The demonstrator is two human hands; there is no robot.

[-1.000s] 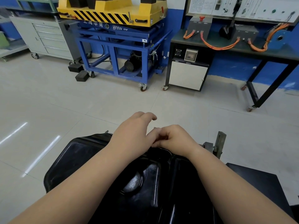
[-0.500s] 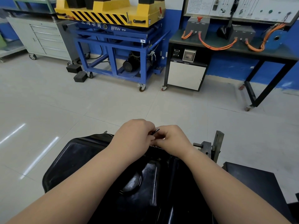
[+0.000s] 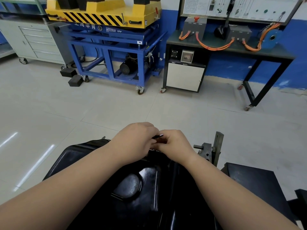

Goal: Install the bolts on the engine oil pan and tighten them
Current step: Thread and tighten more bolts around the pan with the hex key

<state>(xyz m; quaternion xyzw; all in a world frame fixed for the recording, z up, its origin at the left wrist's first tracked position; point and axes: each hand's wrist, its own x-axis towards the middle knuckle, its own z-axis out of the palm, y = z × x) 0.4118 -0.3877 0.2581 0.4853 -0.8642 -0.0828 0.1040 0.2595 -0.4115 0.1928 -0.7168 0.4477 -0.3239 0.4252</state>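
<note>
**Head view, hands at the far rim of the pan.** Your two hands meet at the middle of the view, just above the far edge of the black oil pan (image 3: pixel 132 188). The pan fills the lower centre, its glossy bulge facing up toward you and your forearms crossing over it.

Your left hand (image 3: pixel 134 141) has its fingers curled and pinches a dark bolt (image 3: pixel 157 136). The shank slants up and to the right out of the fingertips, and its bright end shows above the knuckles of your right hand (image 3: pixel 176 145). The right hand is also curled, knuckles up, touching the left hand. You cannot tell whether it grips the bolt or anything else, because its fingertips are hidden. The pan's rim beneath both hands is mostly covered.

Just to the right of the pan stands a grey metal bracket (image 3: pixel 209 150) with a short peg projecting to the left. A black slab (image 3: pixel 249 188) lies below and to the right of it.

Beyond the pale tiled floor (image 3: pixel 83 113), a blue lift cart (image 3: pixel 116 52) on castors carries a yellow platform (image 3: pixel 106 12) with black hazard stripes. A grey tool cabinet (image 3: pixel 38 42) stands to its left, and two black blocks (image 3: pixel 75 80) lie on the floor at the cart's foot. To the right, a dark surface (image 3: pixel 279 50) on a black frame holds grey boxes joined by orange cables (image 3: pixel 214 47), beneath a wall panel (image 3: pixel 240 7).
</note>
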